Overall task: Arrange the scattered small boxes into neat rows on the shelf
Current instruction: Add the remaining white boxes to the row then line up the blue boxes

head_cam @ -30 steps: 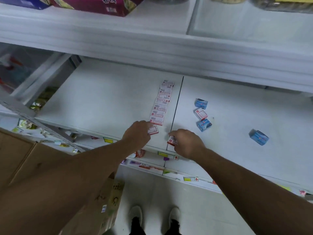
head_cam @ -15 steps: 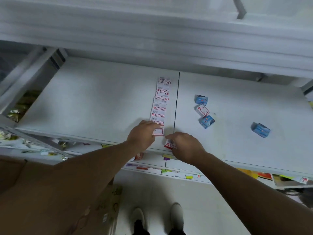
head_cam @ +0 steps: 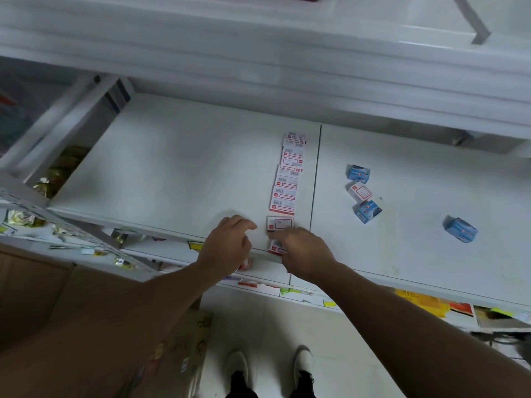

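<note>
I see a white shelf with a single-file row of red-and-white boxes running from twelve to six o'clock, just left of the seam between the two shelf panels. One more red-and-white box lies at the near end of that row, a small gap apart from it. My left hand sits at nine o'clock of that box with the fingers loosely curled and slightly spread, gripping nothing. My right hand is at six o'clock of it, fingers pressed together over another red-and-white box at the shelf's front edge; I cannot tell whether they pinch it or only rest on it. On the right panel, at three o'clock of the row, two blue boxes flank a tilted white box, and a third blue box lies well apart, further right.
</note>
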### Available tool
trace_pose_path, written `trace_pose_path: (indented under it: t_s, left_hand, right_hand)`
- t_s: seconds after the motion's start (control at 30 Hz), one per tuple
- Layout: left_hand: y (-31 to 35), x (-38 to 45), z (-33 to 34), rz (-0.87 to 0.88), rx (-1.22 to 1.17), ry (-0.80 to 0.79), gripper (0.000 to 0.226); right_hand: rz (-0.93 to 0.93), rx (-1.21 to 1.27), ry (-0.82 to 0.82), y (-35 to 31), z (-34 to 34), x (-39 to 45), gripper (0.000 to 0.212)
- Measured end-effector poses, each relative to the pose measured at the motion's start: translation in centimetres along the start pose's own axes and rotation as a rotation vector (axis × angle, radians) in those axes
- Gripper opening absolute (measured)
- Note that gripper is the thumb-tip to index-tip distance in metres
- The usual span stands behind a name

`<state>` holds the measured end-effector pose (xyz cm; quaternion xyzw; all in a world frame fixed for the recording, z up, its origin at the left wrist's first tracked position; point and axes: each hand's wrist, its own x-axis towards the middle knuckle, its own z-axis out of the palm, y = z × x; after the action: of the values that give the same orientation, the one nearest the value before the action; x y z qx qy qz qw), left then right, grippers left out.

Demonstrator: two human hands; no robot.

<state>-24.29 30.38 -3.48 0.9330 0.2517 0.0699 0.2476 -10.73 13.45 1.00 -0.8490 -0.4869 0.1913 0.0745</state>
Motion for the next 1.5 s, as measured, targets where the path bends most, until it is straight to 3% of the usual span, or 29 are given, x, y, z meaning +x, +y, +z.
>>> trace_pose_path:
  t_s: [0.33, 0.63, 0.77, 0.9, 1.03, 1.27, 1.37, 1.5]
  left_hand:
    - [0.0, -1.2, 1.1, 0.037, -0.048, 0.011, 0.031]
    - [1.4, -2.4, 1.0, -0.047, -0.095, 0.091, 0.033]
    - [2.3, -3.3, 1.2, -0.201, -0.281, 0.075, 0.037]
    - [4.1, -4.2, 1.5, -0.314, -0.448, 0.053, 0.041]
    - [6.6, -3.7, 1.3, -0.457, -0.658, 0.088, 0.041]
    - [9.3, -2.3, 1.4, -0.677, -1.087, 0.073, 0.037]
    - [9.8, -1.9, 1.9, -0.678, -1.149, 0.057, 0.039]
    - [10.2, -1.2, 2.2, -0.693, -1.159, 0.088, 0.040]
  right_hand:
    - [-0.090, -0.059, 0.054, 0.1, 0.5, 0.4, 0.066]
    - [0.002, -0.012, 0.230, -0.6, 1.3, -1.3, 0.043]
    - [0.116, 0.190, 0.305, -0.5, 1.3, -3.1, 0.034]
    - [0.309, 0.557, 0.276, -0.1, 2.3, -4.1, 0.030]
    - [0.440, 0.909, 0.348, -0.2, 3.1, -4.0, 0.022]
    - [0.529, 1.424, 0.381, -2.5, 3.2, -2.9, 0.043]
    - [0.609, 1.491, 0.373, -2.8, 4.6, -1.7, 0.073]
    - [0.600, 1.529, 0.391, -2.9, 5.2, -0.7, 0.081]
